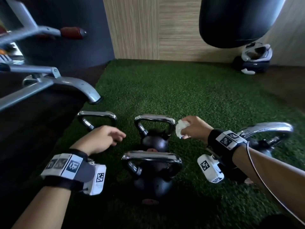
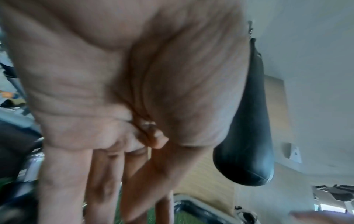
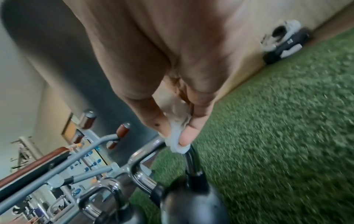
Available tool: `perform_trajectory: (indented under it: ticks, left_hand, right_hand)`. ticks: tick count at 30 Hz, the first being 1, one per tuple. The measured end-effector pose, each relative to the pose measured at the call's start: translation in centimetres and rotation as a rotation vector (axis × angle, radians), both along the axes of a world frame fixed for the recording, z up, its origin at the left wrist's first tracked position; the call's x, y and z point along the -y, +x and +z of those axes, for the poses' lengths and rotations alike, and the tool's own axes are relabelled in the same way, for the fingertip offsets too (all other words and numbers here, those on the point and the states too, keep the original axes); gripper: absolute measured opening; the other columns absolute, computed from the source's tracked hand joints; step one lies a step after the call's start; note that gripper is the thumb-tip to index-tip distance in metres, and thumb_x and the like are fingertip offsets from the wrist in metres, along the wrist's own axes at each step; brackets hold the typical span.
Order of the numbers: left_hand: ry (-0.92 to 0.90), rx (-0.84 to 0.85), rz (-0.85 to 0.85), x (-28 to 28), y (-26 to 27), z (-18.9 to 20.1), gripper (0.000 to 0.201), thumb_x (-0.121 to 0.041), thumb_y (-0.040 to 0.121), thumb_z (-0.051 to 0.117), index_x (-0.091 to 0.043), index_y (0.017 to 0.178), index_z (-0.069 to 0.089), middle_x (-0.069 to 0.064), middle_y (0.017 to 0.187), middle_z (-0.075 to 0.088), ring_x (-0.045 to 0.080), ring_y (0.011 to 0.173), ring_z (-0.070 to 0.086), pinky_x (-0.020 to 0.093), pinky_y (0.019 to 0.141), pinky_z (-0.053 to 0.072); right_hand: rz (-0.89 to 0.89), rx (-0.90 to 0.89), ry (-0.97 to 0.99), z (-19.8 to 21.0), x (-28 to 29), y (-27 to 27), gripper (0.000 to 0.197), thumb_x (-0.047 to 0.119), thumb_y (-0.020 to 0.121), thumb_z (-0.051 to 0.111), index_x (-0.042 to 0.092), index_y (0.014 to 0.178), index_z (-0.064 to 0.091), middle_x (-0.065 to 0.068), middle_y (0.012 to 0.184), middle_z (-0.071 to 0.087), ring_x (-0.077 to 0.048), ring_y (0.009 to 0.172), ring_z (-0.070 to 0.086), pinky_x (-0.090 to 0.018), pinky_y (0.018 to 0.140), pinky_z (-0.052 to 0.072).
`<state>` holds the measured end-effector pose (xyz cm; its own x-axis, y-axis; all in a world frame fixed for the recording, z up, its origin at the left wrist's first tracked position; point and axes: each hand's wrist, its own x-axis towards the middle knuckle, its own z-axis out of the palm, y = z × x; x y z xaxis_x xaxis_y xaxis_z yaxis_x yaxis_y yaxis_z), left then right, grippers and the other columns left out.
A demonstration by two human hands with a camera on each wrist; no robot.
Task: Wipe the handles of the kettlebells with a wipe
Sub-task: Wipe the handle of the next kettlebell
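Observation:
Several black kettlebells with chrome handles stand on green turf (image 1: 181, 90). My right hand (image 1: 187, 129) pinches a crumpled white wipe (image 1: 180, 127) between thumb and fingers. The wipe meets the right corner of the middle kettlebell's handle (image 1: 154, 119). The right wrist view shows the wipe (image 3: 178, 125) touching that handle (image 3: 189, 159) above the black body (image 3: 191, 201). My left hand (image 1: 118, 139) hovers with relaxed fingers and holds nothing, between the left kettlebell's handle (image 1: 97, 114) and the middle one. A nearer kettlebell (image 1: 151, 157) sits below, and another (image 1: 265, 128) lies behind my right wrist.
A grey metal bench frame (image 1: 74, 85) reaches in from the left, its foot close to the left kettlebell. A black punching bag (image 1: 236, 22) hangs at the upper right. A white and dark helmet-like object (image 1: 254, 58) lies by the wood-panel wall (image 1: 148, 30).

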<state>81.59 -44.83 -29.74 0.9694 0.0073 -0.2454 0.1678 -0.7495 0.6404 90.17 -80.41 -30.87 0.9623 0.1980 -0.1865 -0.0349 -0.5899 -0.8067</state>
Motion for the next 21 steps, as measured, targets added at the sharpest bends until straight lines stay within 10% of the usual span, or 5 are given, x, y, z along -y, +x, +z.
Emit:
perform_trajectory:
  ticks: [5, 9, 11, 17, 21]
  left_hand:
    - [-0.161, -0.241, -0.029, 0.1, -4.8, -4.5, 0.041, 0.024, 0.089, 0.053, -0.012, 0.101, 0.068, 0.010, 0.098, 0.070, 0.005, 0.067, 0.069, 0.017, 0.057, 0.049]
    - [-0.220, -0.250, -0.054, 2.5, -5.8, -6.9, 0.045, 0.005, 0.078, 0.080, -0.022, 0.114, 0.073, -0.007, 0.113, 0.076, 0.004, 0.107, 0.068, 0.024, 0.086, 0.054]
    - [-0.249, -0.222, -0.069, 3.8, -5.7, -7.6, 0.054, -0.009, 0.072, 0.090, -0.031, 0.117, 0.071, -0.017, 0.115, 0.074, 0.004, 0.118, 0.064, 0.023, 0.100, 0.050]
    - [-0.287, -0.119, -0.098, 6.4, -5.7, -9.0, 0.092, -0.025, 0.066, 0.094, -0.026, 0.145, 0.046, -0.024, 0.137, 0.046, -0.007, 0.132, 0.037, -0.005, 0.095, 0.030]
    - [-0.248, -0.103, -0.125, 5.7, -5.9, -10.5, 0.094, -0.066, 0.049, 0.092, -0.053, 0.135, 0.055, -0.021, 0.154, 0.040, -0.001, 0.144, 0.034, 0.027, 0.124, 0.024]
  right_hand:
    - [0.013, 0.155, 0.019, 3.4, 0.0, -6.2, 0.033, 0.004, 0.072, 0.080, 0.021, 0.100, 0.071, -0.007, 0.095, 0.076, -0.026, 0.086, 0.075, -0.045, 0.078, 0.065]
    - [0.035, 0.214, 0.092, 3.5, -0.5, -10.8, 0.031, 0.022, 0.071, 0.083, 0.025, 0.101, 0.077, 0.004, 0.092, 0.079, -0.021, 0.087, 0.076, -0.046, 0.084, 0.063]
    - [0.021, 0.332, 0.046, 3.3, -0.5, -12.4, 0.031, 0.025, 0.074, 0.085, 0.028, 0.105, 0.077, 0.012, 0.092, 0.077, -0.010, 0.086, 0.073, -0.028, 0.083, 0.060]
    - [0.042, 0.597, 0.018, 1.0, -2.7, -14.9, 0.022, 0.016, 0.077, 0.087, 0.022, 0.095, 0.075, 0.018, 0.080, 0.066, 0.007, 0.075, 0.060, -0.005, 0.067, 0.038]
    - [0.069, 0.769, -0.018, -0.9, -4.4, -15.1, 0.021, 0.007, 0.077, 0.084, 0.014, 0.096, 0.079, 0.004, 0.091, 0.064, -0.006, 0.078, 0.055, -0.009, 0.076, 0.042]
